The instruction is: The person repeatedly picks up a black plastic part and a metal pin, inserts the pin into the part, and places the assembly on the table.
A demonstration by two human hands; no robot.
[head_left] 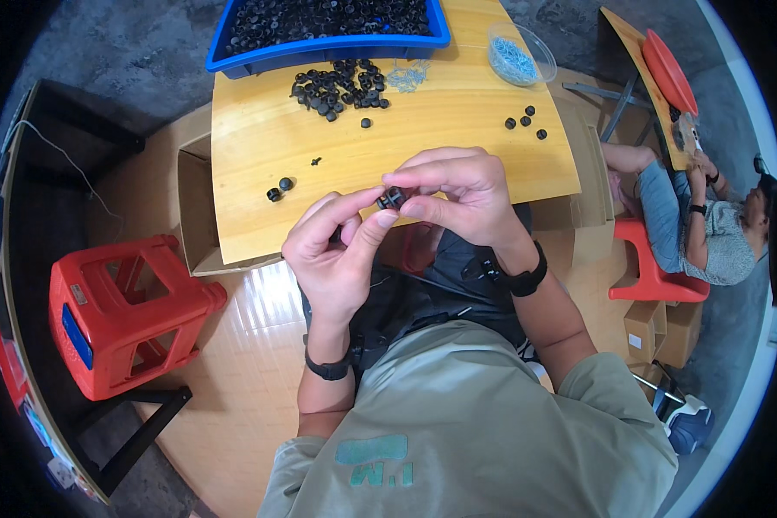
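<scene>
Above the near edge of the wooden table, a small black round plastic part [392, 198] is pinched between the fingertips of both hands. My left hand [332, 246] grips it from the left with thumb and forefinger, its other fingers curled in. From the right, my right hand [466, 194] holds the same part between thumb and fingers. Fingertips cover much of it, so its exact kind cannot be made out. To the left lie two black round parts [280, 189] and a tiny black piece [316, 161]. Farther back is a loose heap of similar black parts [341, 89].
A blue tray [328, 52] full of black parts stands at the far edge. Thin pale pieces [408, 76] lie beside the heap. A clear bowl [540, 76] holds light-blue pieces. Red stools [138, 302] stand left; another person [708, 224] sits at a table right.
</scene>
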